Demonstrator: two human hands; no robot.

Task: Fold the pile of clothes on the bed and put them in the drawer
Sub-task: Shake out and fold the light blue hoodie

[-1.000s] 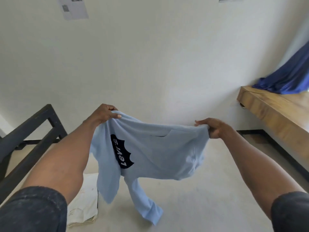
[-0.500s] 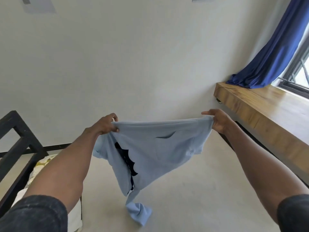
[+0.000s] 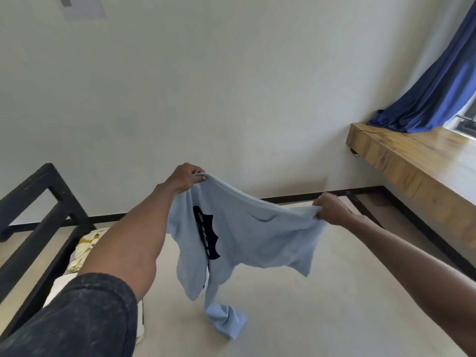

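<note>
A light blue long-sleeved shirt [image 3: 257, 238] with a dark logo patch hangs in the air in front of me, stretched between both hands. My left hand [image 3: 184, 177] pinches one upper edge of it, raised higher. My right hand [image 3: 331, 211] grips the other edge, lower and to the right. The cloth sags between them and one sleeve dangles down towards the floor. The bed [image 3: 77, 256] with its black frame is at the lower left, partly behind my left arm. No drawer is in view.
A black metal bed frame [image 3: 51, 202] stands at the left. A wooden ledge [image 3: 412, 161] runs along the right wall under a blue curtain [image 3: 438, 94]. Pale floor [image 3: 322, 318] lies below the shirt, a white wall beyond.
My left hand has risen and my right hand has dropped and come inward, so the shirt's top edge now slopes down to the right and sags. The view has shifted slightly left.
</note>
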